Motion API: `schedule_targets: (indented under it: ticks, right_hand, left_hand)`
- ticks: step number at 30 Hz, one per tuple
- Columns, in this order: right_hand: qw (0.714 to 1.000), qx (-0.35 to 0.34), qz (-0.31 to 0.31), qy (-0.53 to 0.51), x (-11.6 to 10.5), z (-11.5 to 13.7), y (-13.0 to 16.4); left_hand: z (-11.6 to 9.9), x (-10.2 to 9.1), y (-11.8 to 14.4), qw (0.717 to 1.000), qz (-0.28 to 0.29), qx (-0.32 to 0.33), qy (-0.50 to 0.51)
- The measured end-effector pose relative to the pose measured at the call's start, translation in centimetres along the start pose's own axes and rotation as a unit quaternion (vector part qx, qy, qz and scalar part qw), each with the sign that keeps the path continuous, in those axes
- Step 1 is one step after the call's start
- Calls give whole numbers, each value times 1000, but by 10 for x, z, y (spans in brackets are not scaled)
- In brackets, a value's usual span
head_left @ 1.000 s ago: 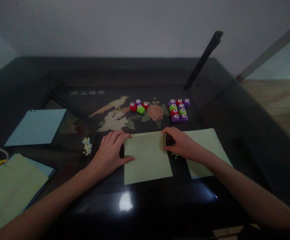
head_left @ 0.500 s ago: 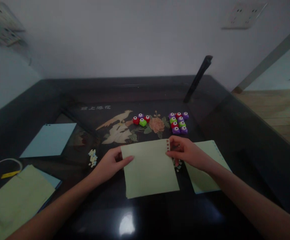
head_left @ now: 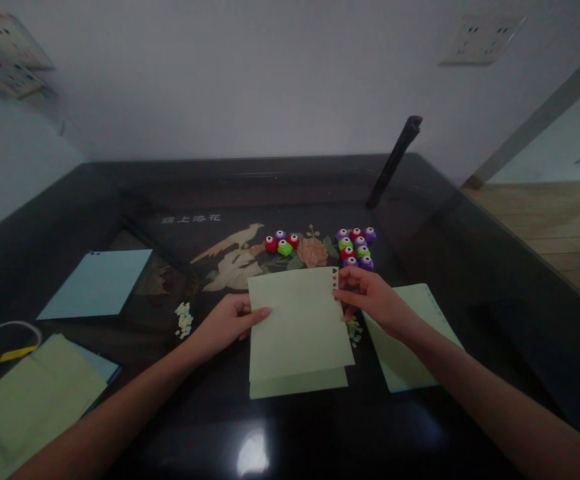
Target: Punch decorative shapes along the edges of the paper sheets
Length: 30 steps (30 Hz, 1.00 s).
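My left hand [head_left: 227, 321] pinches the left edge of a pale green paper sheet [head_left: 297, 320], and my right hand [head_left: 370, 298] pinches its right edge, where small punched holes run down the border. The sheet is lifted off a second green sheet [head_left: 300, 383] lying on the black glass table [head_left: 420, 220]. Another green sheet [head_left: 410, 333] lies under my right forearm. Small paper punches in red, green and purple [head_left: 283, 244] [head_left: 356, 247] sit just beyond the sheet.
A light blue sheet [head_left: 97, 283] lies at the left. A stack of green and blue paper [head_left: 30, 400] sits at the near left beside a white cord [head_left: 0, 330]. Paper scraps [head_left: 185, 319] lie near my left hand. A dark bar [head_left: 395, 160] leans at the back.
Both hands have lifted the top green sheet up and away from me, uncovering a second green sheet beneath it. My head tilted up between the first two frames.
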State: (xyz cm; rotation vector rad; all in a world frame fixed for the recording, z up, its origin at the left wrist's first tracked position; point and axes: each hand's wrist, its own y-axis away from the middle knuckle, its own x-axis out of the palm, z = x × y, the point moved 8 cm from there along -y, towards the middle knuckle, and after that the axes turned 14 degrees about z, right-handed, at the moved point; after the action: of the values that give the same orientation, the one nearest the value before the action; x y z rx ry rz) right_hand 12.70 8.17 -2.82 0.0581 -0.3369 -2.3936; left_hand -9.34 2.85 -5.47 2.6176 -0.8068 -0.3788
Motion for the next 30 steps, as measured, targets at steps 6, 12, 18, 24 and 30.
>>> schedule_targets:
  ticks: [6,12,18,24,30]
  right_hand:
    - [1000,19,15,-14,2,0,2]
    - [1000,7,-5,9,-5,4,2]
    - [993,-39,-19,114,-10,26,-15]
    - [911,-68,-62,402,2,55,-65]
    - [846,-43,-113,519,12,59,-114]
  left_hand:
    - [-4,-5,3,1000,-8,-9,4]
    - [-5,-8,5,1000,-1,-1,8]
    - [-2,-9,7,997,66,-37,-16]
    - [1,-18,10,996,68,-53,-36]
    - [5,-22,9,995,73,-51,-40]
